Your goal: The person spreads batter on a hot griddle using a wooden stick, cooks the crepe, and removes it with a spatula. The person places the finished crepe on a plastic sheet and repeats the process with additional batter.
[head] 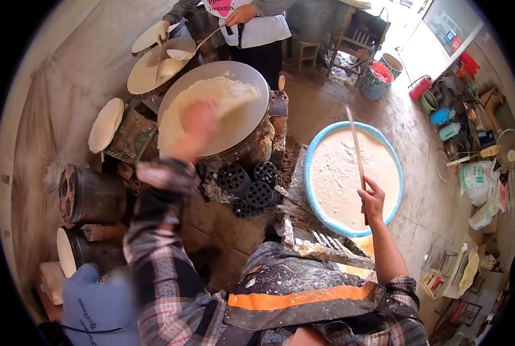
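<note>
My left hand (pixel 199 125), blurred by motion, is over a large round griddle (pixel 259 110). A thin pale sheet of batter (pixel 192 93) covers much of the griddle, and its right part looks blurred or raised. Whether my fingers grip the sheet cannot be made out. Low at the right, my right hand (pixel 373 201) grips a long flat scraper (pixel 355 140) by its darker end. The scraper slants across a blue-rimmed tub (pixel 309 177) full of creamy batter (pixel 333 173), its tip reaching the far rim.
Across the griddle a person (pixel 257 32) holds a ladle (pixel 205 41) and a stick over a smaller griddle (pixel 138 80). Perforated coal briquettes (pixel 259 194) stand on the floor below. Left are a pale round stack (pixel 106 125) and a dark cylinder (pixel 97 194). A flour-crusted rack (pixel 326 253) lies before me.
</note>
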Motion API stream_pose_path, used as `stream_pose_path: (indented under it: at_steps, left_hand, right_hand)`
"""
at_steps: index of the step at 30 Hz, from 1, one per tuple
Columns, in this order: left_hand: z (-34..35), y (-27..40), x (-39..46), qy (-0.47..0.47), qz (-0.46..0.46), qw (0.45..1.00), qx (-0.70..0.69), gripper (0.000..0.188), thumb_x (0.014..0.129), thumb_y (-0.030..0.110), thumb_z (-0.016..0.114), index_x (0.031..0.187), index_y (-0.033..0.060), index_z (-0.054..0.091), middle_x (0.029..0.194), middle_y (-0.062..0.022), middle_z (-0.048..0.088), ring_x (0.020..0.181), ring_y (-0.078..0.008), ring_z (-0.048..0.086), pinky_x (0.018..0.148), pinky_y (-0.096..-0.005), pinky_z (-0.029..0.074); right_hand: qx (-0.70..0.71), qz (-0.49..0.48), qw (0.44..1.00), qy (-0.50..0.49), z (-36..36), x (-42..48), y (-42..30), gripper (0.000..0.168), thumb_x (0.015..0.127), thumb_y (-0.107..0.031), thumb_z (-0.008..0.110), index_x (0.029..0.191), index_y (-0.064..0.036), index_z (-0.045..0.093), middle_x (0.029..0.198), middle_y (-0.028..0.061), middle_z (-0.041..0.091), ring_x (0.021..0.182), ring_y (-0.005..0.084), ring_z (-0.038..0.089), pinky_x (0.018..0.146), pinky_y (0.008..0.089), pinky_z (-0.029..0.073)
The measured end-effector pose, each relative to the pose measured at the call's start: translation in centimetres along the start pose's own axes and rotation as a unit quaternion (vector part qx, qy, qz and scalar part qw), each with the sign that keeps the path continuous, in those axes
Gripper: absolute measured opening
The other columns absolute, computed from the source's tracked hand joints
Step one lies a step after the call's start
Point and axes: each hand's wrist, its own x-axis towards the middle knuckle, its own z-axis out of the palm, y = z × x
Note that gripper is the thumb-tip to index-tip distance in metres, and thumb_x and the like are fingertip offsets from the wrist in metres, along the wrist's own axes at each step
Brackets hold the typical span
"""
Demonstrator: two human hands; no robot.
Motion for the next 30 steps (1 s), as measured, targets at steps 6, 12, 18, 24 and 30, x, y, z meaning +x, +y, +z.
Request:
stream_pose_path:
  at_steps: [6,12,18,24,30]
  left_hand:
    - [-15.8,-3.3,4.3,0.163,0.086,0.979,0.088,0.015,0.076,0.016,0.048,0.079,0.0099,0.06,0.067,-0.015,0.058,0.065,-0.0338,0.059,0.055,-0.0435,0.045]
    - [-10.6,-1.5,-4.7,0.227,0.225,0.946,-0.05,0.019,0.078,0.015,0.045,0.086,0.0037,0.058,0.075,-0.0134,0.056,0.07,-0.0314,0.054,0.061,-0.0398,0.043]
    - [2.5,-4.8,-12.0,0.126,0.087,0.981,-0.12,0.023,0.074,0.009,0.047,0.091,0.0023,0.061,0.095,-0.0144,0.061,0.092,-0.0305,0.057,0.084,-0.0366,0.045]
    - [5.6,-8.9,-13.3,0.238,0.062,0.961,-0.125,0.025,0.074,0.005,0.049,0.095,0.0051,0.062,0.096,-0.0148,0.061,0.093,-0.0301,0.057,0.083,-0.0364,0.045]
    - [8.1,-9.3,-15.2,0.253,-0.355,0.821,-0.369,0.035,0.092,0.031,0.043,0.105,0.0027,0.058,0.094,-0.012,0.063,0.089,-0.0233,0.061,0.076,-0.0333,0.048]
  right_hand:
    - [0.025,0.057,0.997,0.037,-4.6,-1.6,3.7,0.049,0.07,-0.001,0.058,0.118,-0.005,0.053,0.054,0.0001,0.045,0.037,0.0084,0.04,0.03,0.0236,0.032]
    - [0.004,0.09,0.994,0.064,-6.9,-2.0,7.0,0.05,0.07,0.001,0.059,0.119,-0.004,0.052,0.053,0.0003,0.045,0.033,0.0091,0.038,0.028,0.0239,0.031]
    - [-0.21,0.137,0.968,-0.001,-4.8,-1.6,8.0,0.049,0.068,0.0,0.06,0.116,-0.003,0.055,0.054,0.003,0.047,0.035,0.0135,0.043,0.031,0.0275,0.036]
    - [0.394,0.369,0.818,-0.197,-6.0,-3.3,7.1,0.035,0.086,-0.017,0.043,0.118,-0.003,0.047,0.05,0.0006,0.038,0.032,0.0111,0.037,0.029,0.0255,0.027]
    - [0.601,0.251,0.705,-0.281,-3.0,-6.3,0.5,0.043,0.09,-0.021,0.039,0.131,-0.012,0.033,0.055,0.0027,0.037,0.031,0.0105,0.034,0.029,0.0238,0.027]
